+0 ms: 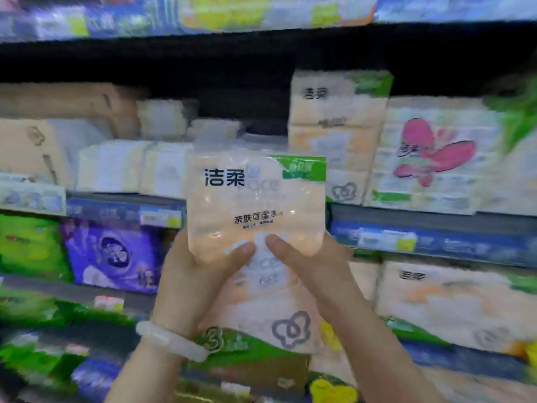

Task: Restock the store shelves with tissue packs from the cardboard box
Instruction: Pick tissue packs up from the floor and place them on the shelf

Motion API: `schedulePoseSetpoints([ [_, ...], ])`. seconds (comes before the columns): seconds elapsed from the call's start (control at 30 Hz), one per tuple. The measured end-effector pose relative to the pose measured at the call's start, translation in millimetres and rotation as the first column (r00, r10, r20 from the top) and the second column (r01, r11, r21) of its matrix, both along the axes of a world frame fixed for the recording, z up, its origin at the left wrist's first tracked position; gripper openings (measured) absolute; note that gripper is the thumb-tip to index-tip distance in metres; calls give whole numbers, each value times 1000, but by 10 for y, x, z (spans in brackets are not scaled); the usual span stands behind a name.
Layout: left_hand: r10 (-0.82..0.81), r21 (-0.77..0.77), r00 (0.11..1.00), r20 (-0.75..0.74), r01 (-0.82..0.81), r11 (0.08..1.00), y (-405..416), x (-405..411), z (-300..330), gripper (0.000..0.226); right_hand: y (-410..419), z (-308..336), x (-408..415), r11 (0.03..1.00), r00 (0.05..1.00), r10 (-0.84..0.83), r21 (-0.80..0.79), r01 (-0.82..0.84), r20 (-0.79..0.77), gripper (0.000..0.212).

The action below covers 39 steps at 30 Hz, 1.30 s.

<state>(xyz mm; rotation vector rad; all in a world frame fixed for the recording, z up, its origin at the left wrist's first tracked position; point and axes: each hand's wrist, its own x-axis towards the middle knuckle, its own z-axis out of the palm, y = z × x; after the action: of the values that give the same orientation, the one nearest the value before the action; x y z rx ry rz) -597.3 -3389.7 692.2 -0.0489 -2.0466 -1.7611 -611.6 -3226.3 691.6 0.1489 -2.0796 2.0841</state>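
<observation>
A peach-coloured tissue pack (255, 205) with a green corner and dark printed characters is held upright in front of the middle shelf (436, 216). My left hand (197, 274), with a pale bangle on the wrist, grips its lower left edge. Its lower right edge is gripped by my right hand (308, 266). Both thumbs press on the pack's front. Behind the pack, the shelf has a gap with low white packs (116, 167) to the left and a tall stack of matching peach packs (337, 132) to the right. A corner of a cardboard box (273, 370) shows below my hands.
A pack with a pink flower print (433, 152) stands on the middle shelf at the right. Brown cartons (35, 146) sit at the left of that shelf. Purple (113, 254) and green packs fill the lower left shelf; more peach packs (447, 301) lie at lower right.
</observation>
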Motion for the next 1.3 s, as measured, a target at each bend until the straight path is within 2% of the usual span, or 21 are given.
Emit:
schedulePoseSetpoints([
  [0.07,-59,-32,998,-13,59,998,516,18,117,31,524,99,122,996,996,-84,8,84,-3,30],
  [0.13,-128,-34,991,-28,127,991,1048,61,221,40,1049,218,271,988,988,-155,12,155,-14,36],
  [0.27,-227,-34,970,-88,225,974,2167,140,336,41,2158,393,564,962,961,-269,35,271,-57,33],
  [0.4,-293,20,948,-121,298,954,3141,154,479,37,3090,587,716,934,927,-348,29,355,-142,52],
  [0.5,-307,29,936,-175,316,948,3599,74,679,41,3540,797,651,918,893,-375,37,396,-248,45],
  [0.67,-301,49,919,-256,323,945,3921,-226,949,48,3821,1076,334,901,857,-382,68,429,-346,68],
  [0.77,-281,37,911,-302,305,952,4032,-411,1009,42,3898,1106,98,874,824,-428,64,483,-370,102],
  [0.8,-269,34,909,-318,294,955,4064,-472,1004,43,3921,1101,27,866,814,-443,58,497,-375,103],
  [0.87,-260,26,910,-322,283,959,4115,-588,983,44,3971,1066,-112,858,810,-451,66,509,-374,87],
  [0.93,-265,34,907,-326,292,956,4163,-729,942,44,4022,1019,-236,846,801,-465,76,527,-378,82],
  [1.03,-268,46,897,-351,303,952,4251,-891,909,64,4089,960,-390,816,767,-511,61,575,-388,71],
  [1.1,-269,49,884,-382,310,950,4304,-956,910,69,4114,965,-414,799,737,-546,17,601,-398,62],
  [1.23,-250,22,882,-398,282,959,4371,-1017,840,84,4126,917,-388,764,690,-570,21,645,-447,78],
  [1.3,-247,5,880,-405,273,962,4387,-1021,781,86,4079,894,-343,726,643,-546,79,683,-537,89],
])
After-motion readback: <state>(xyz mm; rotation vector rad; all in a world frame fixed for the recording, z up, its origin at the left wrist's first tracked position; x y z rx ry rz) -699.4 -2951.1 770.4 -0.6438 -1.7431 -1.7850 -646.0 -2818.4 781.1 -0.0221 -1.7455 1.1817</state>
